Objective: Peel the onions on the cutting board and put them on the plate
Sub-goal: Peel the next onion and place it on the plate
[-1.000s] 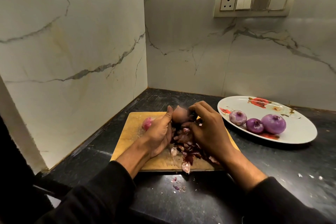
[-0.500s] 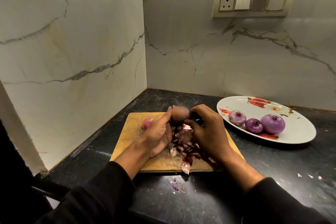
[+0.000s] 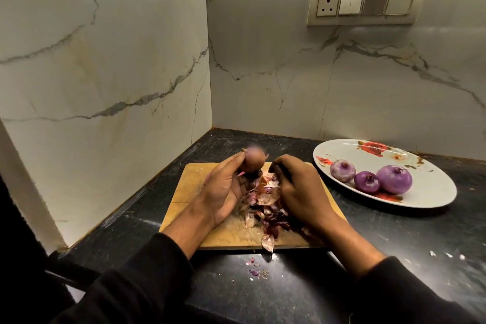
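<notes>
My left hand [image 3: 223,192] grips a brown-skinned onion [image 3: 253,162] and holds it up over the far part of the wooden cutting board [image 3: 189,187]. To the right of the onion is my right hand [image 3: 297,189], a small gap away, its fingers curled. Whether they pinch a bit of skin is hidden. A pile of onion peels [image 3: 265,200] lies on the board between my hands. Three peeled purple onions [image 3: 394,179] sit on the white flowered plate [image 3: 436,197] at the right.
The board lies on a black counter [image 3: 394,239] in a corner of marble walls. A few peel scraps [image 3: 256,271] lie on the counter in front of the board. A switch panel [image 3: 363,4] is on the back wall.
My right hand has come off the top of the onion and drawn a little to the right. My left hand has lifted the onion slightly. The pink onion on the board's left is now hidden.
</notes>
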Demonstrator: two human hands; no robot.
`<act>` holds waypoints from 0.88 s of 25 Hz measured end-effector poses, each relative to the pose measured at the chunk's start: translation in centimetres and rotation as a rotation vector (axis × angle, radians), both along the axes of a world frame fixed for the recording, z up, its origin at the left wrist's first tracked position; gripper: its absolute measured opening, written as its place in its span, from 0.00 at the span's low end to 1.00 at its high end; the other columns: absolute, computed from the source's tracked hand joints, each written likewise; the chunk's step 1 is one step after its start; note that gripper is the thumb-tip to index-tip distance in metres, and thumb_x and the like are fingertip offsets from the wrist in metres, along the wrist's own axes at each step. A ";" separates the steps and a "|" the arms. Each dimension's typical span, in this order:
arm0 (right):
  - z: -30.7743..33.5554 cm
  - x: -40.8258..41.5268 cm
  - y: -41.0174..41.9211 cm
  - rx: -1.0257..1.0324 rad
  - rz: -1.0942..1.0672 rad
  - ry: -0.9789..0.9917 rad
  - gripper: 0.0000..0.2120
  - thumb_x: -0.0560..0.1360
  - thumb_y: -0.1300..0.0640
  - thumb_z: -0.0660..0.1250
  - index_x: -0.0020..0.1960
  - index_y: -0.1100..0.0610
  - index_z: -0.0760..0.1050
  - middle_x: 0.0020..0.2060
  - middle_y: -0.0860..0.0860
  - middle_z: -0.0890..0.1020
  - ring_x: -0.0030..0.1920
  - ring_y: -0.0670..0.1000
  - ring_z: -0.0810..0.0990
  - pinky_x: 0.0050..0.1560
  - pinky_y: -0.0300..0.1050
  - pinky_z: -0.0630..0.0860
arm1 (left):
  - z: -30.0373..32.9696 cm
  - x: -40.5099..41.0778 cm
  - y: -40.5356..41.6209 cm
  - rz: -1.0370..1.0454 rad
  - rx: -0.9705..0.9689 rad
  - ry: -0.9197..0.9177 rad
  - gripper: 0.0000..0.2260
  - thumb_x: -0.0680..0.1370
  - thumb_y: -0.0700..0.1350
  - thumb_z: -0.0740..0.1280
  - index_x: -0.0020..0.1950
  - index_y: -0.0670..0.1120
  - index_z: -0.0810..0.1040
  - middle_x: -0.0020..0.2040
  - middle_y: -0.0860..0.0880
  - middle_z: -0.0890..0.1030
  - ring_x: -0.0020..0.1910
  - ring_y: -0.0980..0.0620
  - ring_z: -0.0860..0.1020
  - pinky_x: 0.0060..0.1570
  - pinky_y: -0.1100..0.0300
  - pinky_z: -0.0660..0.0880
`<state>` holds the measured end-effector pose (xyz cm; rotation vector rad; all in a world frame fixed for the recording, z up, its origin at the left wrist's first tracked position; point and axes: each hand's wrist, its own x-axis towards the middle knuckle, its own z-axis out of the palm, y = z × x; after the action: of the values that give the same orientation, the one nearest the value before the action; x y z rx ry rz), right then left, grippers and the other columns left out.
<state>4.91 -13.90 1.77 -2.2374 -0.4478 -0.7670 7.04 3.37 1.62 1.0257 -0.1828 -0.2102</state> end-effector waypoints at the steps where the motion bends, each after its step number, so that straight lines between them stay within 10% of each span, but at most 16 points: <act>1: 0.0 0.1 0.0 -0.036 -0.001 0.008 0.04 0.80 0.59 0.66 0.47 0.57 0.79 0.40 0.49 0.81 0.41 0.46 0.77 0.40 0.46 0.74 | 0.0 0.0 0.0 0.010 -0.016 -0.001 0.16 0.83 0.45 0.63 0.67 0.38 0.77 0.58 0.39 0.82 0.48 0.47 0.81 0.54 0.52 0.76; 8: 0.6 -0.6 0.1 0.215 0.026 0.077 0.14 0.77 0.45 0.68 0.57 0.53 0.78 0.46 0.44 0.83 0.46 0.40 0.82 0.41 0.32 0.76 | 0.5 -0.5 -0.1 -0.077 -0.077 -0.009 0.23 0.76 0.33 0.67 0.71 0.40 0.71 0.63 0.35 0.80 0.58 0.41 0.83 0.59 0.49 0.80; 14: 0.2 0.2 -0.6 0.277 0.047 0.129 0.15 0.76 0.50 0.72 0.62 0.53 0.81 0.51 0.45 0.86 0.48 0.41 0.84 0.50 0.47 0.83 | 0.8 -1.1 -0.4 -0.087 -0.067 0.011 0.23 0.75 0.40 0.69 0.69 0.39 0.71 0.59 0.38 0.83 0.56 0.42 0.83 0.55 0.48 0.82; 22: 0.2 -0.6 0.1 0.269 0.006 0.056 0.10 0.76 0.54 0.72 0.56 0.55 0.85 0.45 0.45 0.86 0.45 0.38 0.84 0.44 0.37 0.81 | 0.2 -1.0 -0.5 -0.049 0.035 -0.053 0.22 0.72 0.39 0.71 0.66 0.41 0.76 0.62 0.41 0.82 0.59 0.42 0.82 0.52 0.50 0.83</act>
<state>4.29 -13.80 2.02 -1.9999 -0.3047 -0.7144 6.08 2.84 1.83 1.0624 -0.2532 -0.2314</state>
